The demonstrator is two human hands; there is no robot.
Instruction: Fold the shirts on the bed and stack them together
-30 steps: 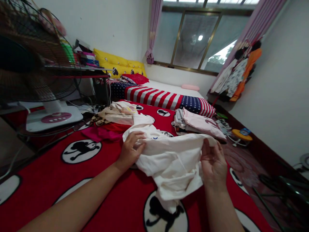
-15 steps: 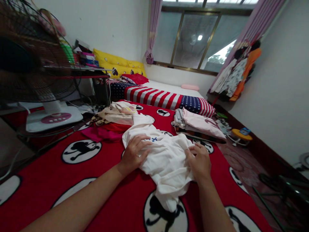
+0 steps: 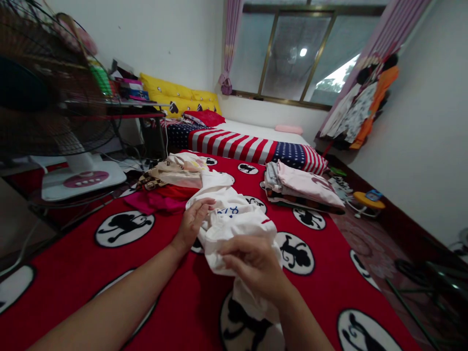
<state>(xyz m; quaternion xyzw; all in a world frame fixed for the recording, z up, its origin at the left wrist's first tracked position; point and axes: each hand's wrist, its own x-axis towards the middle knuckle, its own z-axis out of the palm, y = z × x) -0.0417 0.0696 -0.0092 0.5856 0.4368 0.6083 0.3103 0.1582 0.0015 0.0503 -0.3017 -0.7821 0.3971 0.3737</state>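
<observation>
A crumpled white garment with blue lettering [image 3: 234,195], which looks like a shirt, lies across the red blanket [image 3: 175,297] in front of me. My right hand [image 3: 256,263] is closed in a pinch on its near part, and the cloth bunches around the fingers and hangs below the wrist. My left hand [image 3: 193,222] rests at the garment's left edge, fingers stretched out over the cloth. Part of the garment is hidden behind my right hand and forearm.
Loose clothes [image 3: 175,175] lie in a heap at the left, and folded clothes [image 3: 303,185] are stacked at the right. A fan [image 3: 80,170] stands on the left. Behind is a bed with a flag-patterned cover [image 3: 234,146]. A yellow stool [image 3: 367,200] stands on the floor at right.
My right hand has moved left and toward me, gathering the garment's right side inward. My left hand has shifted slightly left. More of the blue lettering shows.
</observation>
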